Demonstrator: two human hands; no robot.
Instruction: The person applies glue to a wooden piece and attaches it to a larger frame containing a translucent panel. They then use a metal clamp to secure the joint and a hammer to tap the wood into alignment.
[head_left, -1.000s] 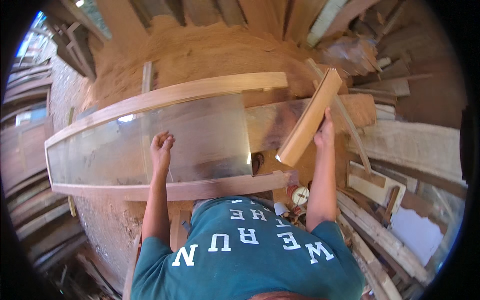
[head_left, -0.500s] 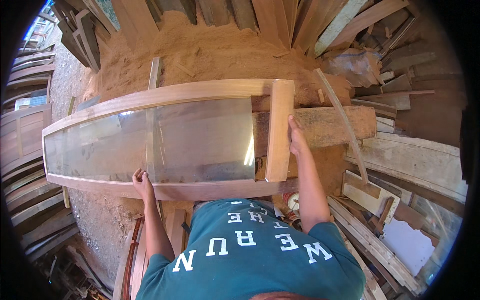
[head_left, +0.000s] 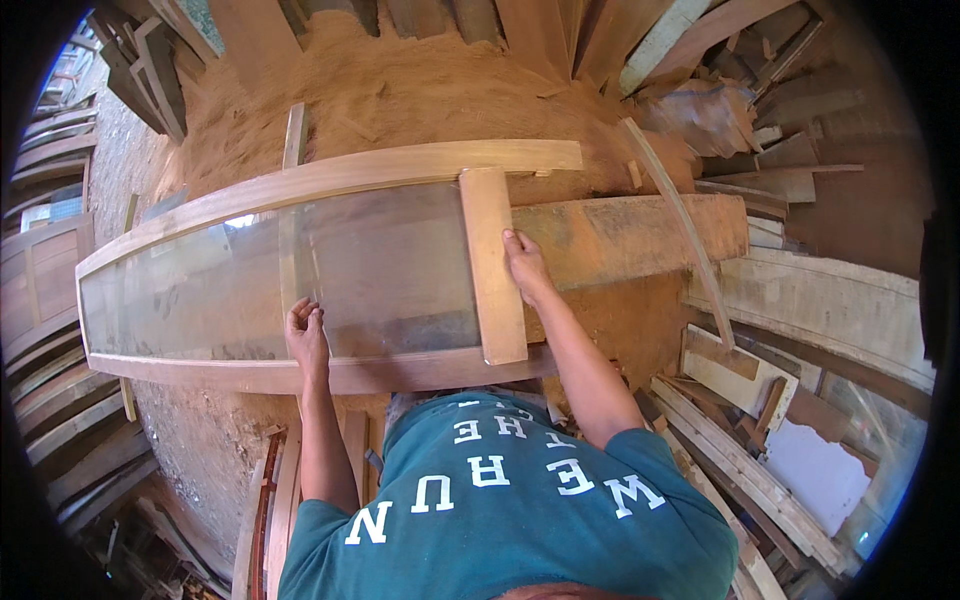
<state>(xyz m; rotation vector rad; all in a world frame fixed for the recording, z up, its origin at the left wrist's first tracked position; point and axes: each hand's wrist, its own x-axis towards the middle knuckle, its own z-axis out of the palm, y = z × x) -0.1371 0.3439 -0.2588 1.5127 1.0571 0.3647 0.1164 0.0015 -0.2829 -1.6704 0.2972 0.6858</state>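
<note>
A long wooden frame (head_left: 400, 163) lies across in front of me, with a glass pane (head_left: 390, 265) between its two long sides. At the right end of the pane stands a short wooden crosspiece (head_left: 492, 270). My right hand (head_left: 527, 265) grips its right edge, thumb on top and the other fingers partly hidden. Over the near edge of the pane, my left hand (head_left: 308, 328) is closed with its fingertips pinched together; whether anything small is in them cannot be made out.
Beneath the frame a thick wooden plank (head_left: 640, 240) runs out to the right, and a thin batten (head_left: 292, 140) pokes out behind. A loose strip (head_left: 680, 230) leans over the plank. Sawdust (head_left: 420, 90) covers the ground behind. Timber stacks (head_left: 60, 400) stand at the left.
The crosspiece has slid left along the frame with my right hand on it, closing the gap to the pane. My left hand has shifted slightly right and away from me.
</note>
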